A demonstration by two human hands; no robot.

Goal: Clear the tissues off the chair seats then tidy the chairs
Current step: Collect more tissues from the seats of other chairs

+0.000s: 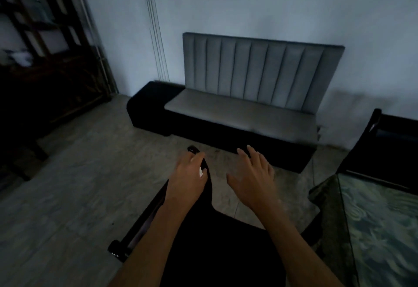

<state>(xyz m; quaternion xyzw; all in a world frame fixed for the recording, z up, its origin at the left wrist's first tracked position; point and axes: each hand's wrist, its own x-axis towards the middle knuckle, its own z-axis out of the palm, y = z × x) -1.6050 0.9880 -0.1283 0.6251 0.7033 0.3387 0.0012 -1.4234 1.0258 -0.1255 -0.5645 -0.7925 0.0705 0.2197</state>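
The left hand (pixel 188 179) curls its fingers closed with knuckles up, while the right hand (pixel 253 179) reaches forward, fingers spread and relaxed.

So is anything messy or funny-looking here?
A little. The left hand grips the dark chair's back with a bit of white, maybe tissue, in its fingers. That chair stands turned away from the table. The grey bench looks tidy.

A grey tiled floor (pixel 67 196) carries a grey bench (pixel 239 110) against the wall at twelve o'clock, a dark chair (pixel 214 241) at six, a second chair (pixel 384 148) at three, and a patterned table (pixel 373 230) at four o'clock.
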